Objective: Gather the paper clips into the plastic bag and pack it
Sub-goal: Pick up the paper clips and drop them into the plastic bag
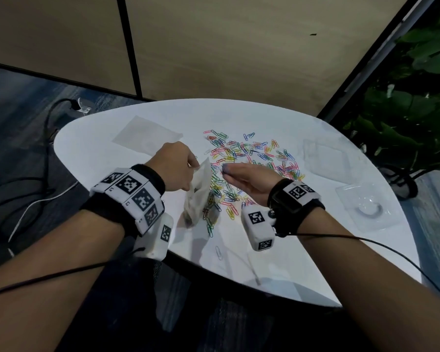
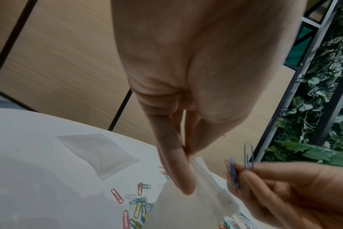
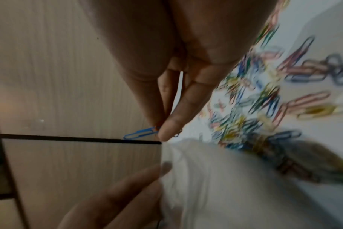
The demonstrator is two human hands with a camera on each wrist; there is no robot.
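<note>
Many coloured paper clips (image 1: 241,158) lie scattered over the middle of the white table (image 1: 112,204). My left hand (image 1: 174,170) pinches the top edge of a small clear plastic bag (image 1: 200,196), which hangs upright over the table with some clips inside. In the left wrist view thumb and fingers pinch the bag (image 2: 188,206) near its zip strip. My right hand (image 1: 241,175) is just right of the bag's mouth and pinches a few blue paper clips (image 2: 235,175) at its fingertips; the blue clip (image 3: 140,134) also shows in the right wrist view.
A second flat clear bag (image 1: 148,134) lies at the table's far left. Clear plastic packaging (image 1: 366,207) sits at the right edge, another clear piece (image 1: 325,156) behind it. One white clip (image 1: 218,251) lies near the front edge. Cables run over the floor at left; plants stand at right.
</note>
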